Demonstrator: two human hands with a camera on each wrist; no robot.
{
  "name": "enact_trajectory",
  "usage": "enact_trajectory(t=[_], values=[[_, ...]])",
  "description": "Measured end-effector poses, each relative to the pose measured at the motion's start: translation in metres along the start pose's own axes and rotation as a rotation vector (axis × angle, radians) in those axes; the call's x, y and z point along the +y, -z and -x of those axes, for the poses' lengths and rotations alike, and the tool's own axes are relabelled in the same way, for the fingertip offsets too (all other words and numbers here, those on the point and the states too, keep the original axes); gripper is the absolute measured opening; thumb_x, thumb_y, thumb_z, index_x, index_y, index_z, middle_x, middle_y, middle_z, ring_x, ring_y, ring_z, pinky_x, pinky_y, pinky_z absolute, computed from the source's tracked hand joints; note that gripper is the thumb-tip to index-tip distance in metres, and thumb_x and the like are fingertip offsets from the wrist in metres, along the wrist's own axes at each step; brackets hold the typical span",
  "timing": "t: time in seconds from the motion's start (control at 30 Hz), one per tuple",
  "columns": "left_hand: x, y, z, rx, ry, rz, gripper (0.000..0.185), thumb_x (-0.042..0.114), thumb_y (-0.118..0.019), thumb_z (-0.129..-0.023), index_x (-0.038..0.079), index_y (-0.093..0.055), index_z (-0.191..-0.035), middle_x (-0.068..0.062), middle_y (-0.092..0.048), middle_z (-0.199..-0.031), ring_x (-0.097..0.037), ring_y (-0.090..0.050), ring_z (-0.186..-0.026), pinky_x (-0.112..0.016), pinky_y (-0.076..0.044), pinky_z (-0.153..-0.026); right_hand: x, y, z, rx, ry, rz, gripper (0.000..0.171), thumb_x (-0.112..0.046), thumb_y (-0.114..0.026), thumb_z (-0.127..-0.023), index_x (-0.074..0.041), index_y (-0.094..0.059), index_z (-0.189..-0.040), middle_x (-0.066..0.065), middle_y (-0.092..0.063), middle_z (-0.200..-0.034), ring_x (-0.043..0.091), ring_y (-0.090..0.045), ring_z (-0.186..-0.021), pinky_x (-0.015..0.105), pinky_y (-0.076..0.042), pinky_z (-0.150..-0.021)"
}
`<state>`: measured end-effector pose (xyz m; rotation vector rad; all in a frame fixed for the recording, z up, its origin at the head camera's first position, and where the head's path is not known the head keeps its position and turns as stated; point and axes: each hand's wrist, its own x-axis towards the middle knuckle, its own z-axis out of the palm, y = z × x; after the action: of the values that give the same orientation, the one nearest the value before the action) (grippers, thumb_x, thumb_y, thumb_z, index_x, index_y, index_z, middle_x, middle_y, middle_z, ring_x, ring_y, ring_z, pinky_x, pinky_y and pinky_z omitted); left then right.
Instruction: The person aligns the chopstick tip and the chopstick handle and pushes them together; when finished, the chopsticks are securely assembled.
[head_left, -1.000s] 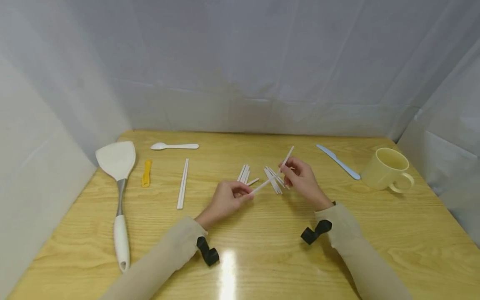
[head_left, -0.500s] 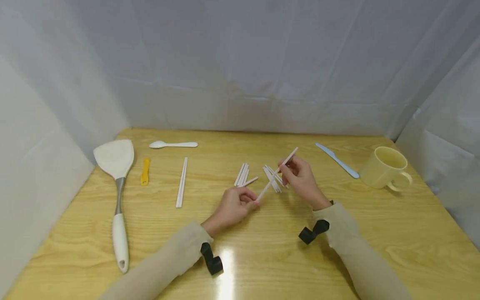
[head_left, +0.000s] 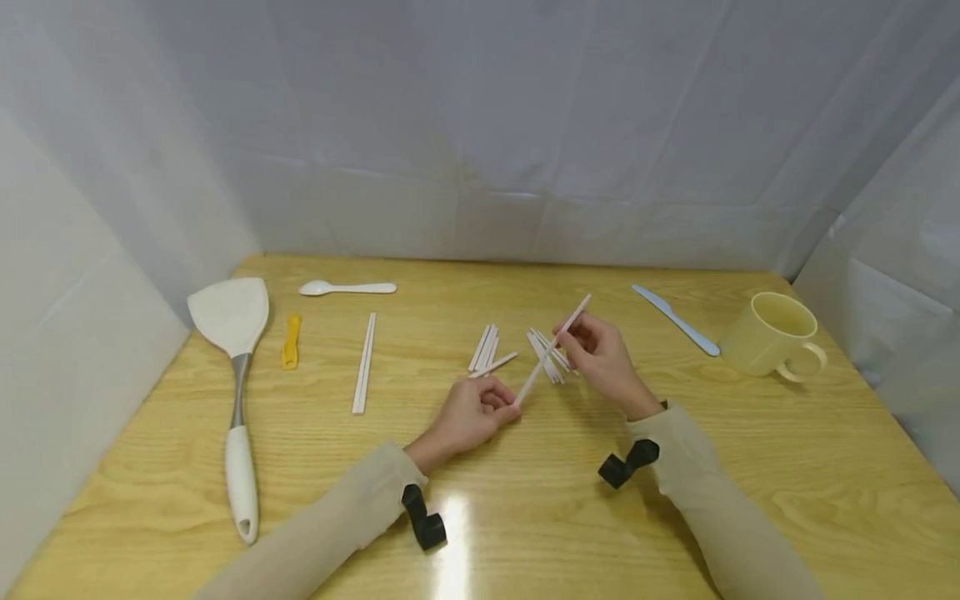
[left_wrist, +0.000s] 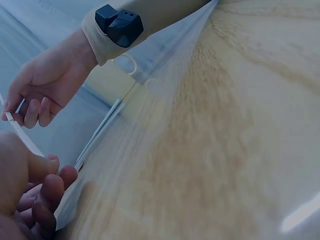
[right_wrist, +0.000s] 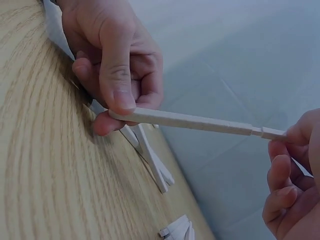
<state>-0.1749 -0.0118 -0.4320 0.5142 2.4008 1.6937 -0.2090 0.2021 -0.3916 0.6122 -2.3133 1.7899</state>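
Note:
Both hands hold one white chopstick (head_left: 551,348) slantwise above the wooden table (head_left: 525,500). My right hand (head_left: 572,342) pinches its upper part between thumb and fingers; the right wrist view shows that right hand (right_wrist: 117,112) gripping the chopstick (right_wrist: 190,120) close up. My left hand (head_left: 510,408) pinches the lower, narrow end, and the left hand (right_wrist: 287,142) shows at the right edge of the right wrist view. Under the hands lie two small heaps of white chopsticks (head_left: 486,348), (head_left: 546,360). In the left wrist view the right hand (left_wrist: 22,112) and the chopstick (left_wrist: 22,135) appear at the left.
A white spatula (head_left: 234,367), a yellow clip (head_left: 291,342), a white spoon (head_left: 347,288) and a chopstick pair (head_left: 363,364) lie on the left. A pale blue knife (head_left: 675,320) and a yellow mug (head_left: 772,337) are on the right. White curtains enclose the table.
My left hand has drawn nearer to me and a little right with the chopstick's lower end, so the chopstick now slants more steeply. The right hand has barely moved.

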Motion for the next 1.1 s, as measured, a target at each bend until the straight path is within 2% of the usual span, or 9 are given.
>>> enact_trajectory(t=[0.3, 0.5, 0.73, 0.87, 1.03, 1.1], values=[[-0.003, -0.001, -0.001, -0.005, 0.011, 0.027, 0.007, -0.001, -0.071, -0.082, -0.004, -0.065, -0.084, -0.013, -0.068, -0.074, -0.004, -0.054, -0.057, -0.017, -0.041, -0.048, -0.004, 0.001, 0.001, -0.024, -0.040, 0.056, 0.013, -0.001, -0.053, -0.096, 0.010, -0.060, -0.100, 0.025, -0.059, -0.083, 0.018, -0.050, -0.055, 0.021, -0.042, -0.050], [-0.007, -0.002, 0.000, 0.009, -0.048, -0.001, 0.008, -0.001, -0.071, -0.082, -0.003, -0.064, -0.085, -0.013, -0.068, -0.075, -0.004, -0.055, -0.061, -0.016, -0.044, -0.053, -0.006, 0.001, 0.000, -0.065, -0.062, 0.051, 0.016, -0.001, -0.053, -0.096, 0.014, -0.058, -0.099, 0.023, -0.054, -0.075, 0.007, -0.048, -0.056, 0.021, -0.040, -0.051], [-0.012, -0.001, 0.001, 0.027, -0.126, -0.104, 0.009, 0.000, -0.071, -0.082, 0.002, -0.063, -0.084, -0.006, -0.064, -0.074, -0.005, -0.052, -0.063, -0.018, -0.042, -0.056, -0.001, -0.002, -0.004, -0.081, -0.087, 0.010, 0.015, 0.000, -0.055, -0.095, 0.015, -0.057, -0.096, 0.014, -0.056, -0.072, 0.010, -0.049, -0.055, 0.023, -0.043, -0.052], [-0.013, -0.001, 0.004, 0.013, -0.137, -0.100, 0.008, -0.002, -0.070, -0.082, 0.001, -0.063, -0.084, -0.007, -0.065, -0.074, -0.005, -0.054, -0.064, -0.019, -0.046, -0.057, 0.005, -0.009, -0.003, -0.072, -0.094, -0.024, 0.014, 0.001, -0.054, -0.095, 0.014, -0.056, -0.094, 0.015, -0.058, -0.074, 0.008, -0.051, -0.056, 0.025, -0.045, -0.054], [-0.015, -0.004, 0.006, 0.002, -0.139, -0.091, 0.009, -0.003, -0.070, -0.082, 0.001, -0.062, -0.083, -0.006, -0.065, -0.072, -0.005, -0.054, -0.061, -0.019, -0.045, -0.054, 0.009, -0.011, 0.002, -0.070, -0.067, -0.041, 0.014, 0.002, -0.054, -0.095, 0.015, -0.056, -0.093, 0.003, -0.055, -0.068, 0.007, -0.052, -0.058, 0.021, -0.045, -0.055], [-0.015, -0.007, 0.004, -0.001, -0.144, -0.079, 0.009, -0.004, -0.069, -0.082, 0.001, -0.062, -0.083, -0.006, -0.065, -0.072, -0.005, -0.054, -0.062, -0.019, -0.045, -0.054, 0.009, -0.011, 0.002, -0.064, -0.073, -0.045, 0.016, 0.001, -0.053, -0.096, 0.016, -0.055, -0.094, 0.002, -0.055, -0.069, 0.006, -0.052, -0.059, 0.019, -0.045, -0.056]])
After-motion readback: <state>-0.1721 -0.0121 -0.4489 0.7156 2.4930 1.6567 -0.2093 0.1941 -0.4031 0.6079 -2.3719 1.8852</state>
